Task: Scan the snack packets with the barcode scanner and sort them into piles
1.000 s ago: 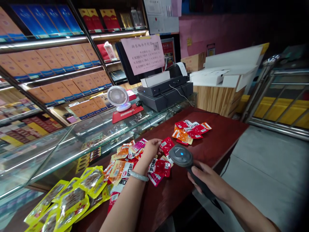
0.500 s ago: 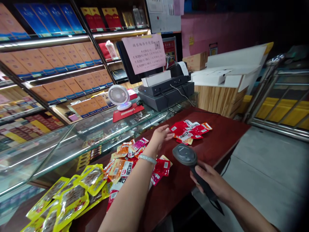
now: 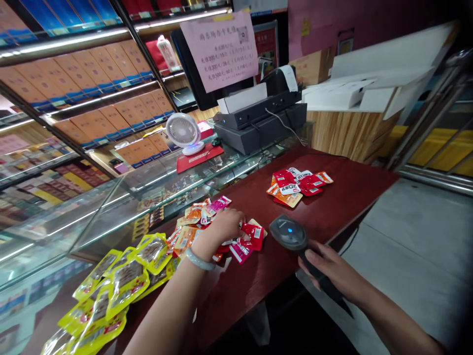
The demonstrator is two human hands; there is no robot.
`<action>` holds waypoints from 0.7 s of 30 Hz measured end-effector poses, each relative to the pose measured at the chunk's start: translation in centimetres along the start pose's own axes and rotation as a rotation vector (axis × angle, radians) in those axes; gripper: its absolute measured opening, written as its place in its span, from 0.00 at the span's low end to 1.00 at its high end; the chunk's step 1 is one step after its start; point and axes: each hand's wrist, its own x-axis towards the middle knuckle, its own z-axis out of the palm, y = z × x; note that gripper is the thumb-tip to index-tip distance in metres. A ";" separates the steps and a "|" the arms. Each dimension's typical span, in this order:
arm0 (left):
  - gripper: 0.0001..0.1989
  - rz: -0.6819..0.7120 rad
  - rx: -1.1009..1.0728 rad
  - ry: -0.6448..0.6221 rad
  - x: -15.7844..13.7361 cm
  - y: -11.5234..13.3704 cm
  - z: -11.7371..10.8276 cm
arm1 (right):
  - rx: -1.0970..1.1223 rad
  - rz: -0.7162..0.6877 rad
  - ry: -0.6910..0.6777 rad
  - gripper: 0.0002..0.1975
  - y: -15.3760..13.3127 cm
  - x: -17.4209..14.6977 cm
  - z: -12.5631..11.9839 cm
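Observation:
My left hand (image 3: 227, 224), with a pale bangle (image 3: 199, 259) at the wrist, reaches down into a mixed pile of red, orange and pink snack packets (image 3: 186, 239). Its fingers curl against a red snack packet (image 3: 254, 235) at the pile's right side; the fingertips are partly hidden. In my right hand (image 3: 328, 266) is a dark barcode scanner (image 3: 290, 232), gripped by its handle, its head above the table edge and a blue light showing on top. Beyond the scanner lies a second group of red, white and orange packets (image 3: 288, 190).
Yellow-edged food pouches (image 3: 127, 281) lie heaped at the left of the dark red table (image 3: 229, 301). A glass display counter (image 3: 121, 197) runs behind, carrying a small white fan (image 3: 183, 130) and a cash register (image 3: 258, 123). A metal railing (image 3: 436, 108) stands at right.
My left hand has moved back from the far packets to the nearer mixed pile, its fingers now curled. The scanner stays in my right hand, and its blue light now shows. The view has shifted.

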 end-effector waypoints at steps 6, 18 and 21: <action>0.15 -0.078 -0.218 0.171 0.7 -1.6 1.0 | -0.040 -0.033 -0.046 0.24 -0.3 -0.2 0.5; 0.08 -0.069 -0.556 0.359 1.7 -0.7 1.5 | 0.019 -0.049 -0.043 0.28 -0.3 -0.3 0.4; 0.13 -0.124 -0.765 0.496 4.4 0.6 1.1 | 0.041 -0.054 -0.042 0.29 0.0 -0.1 0.1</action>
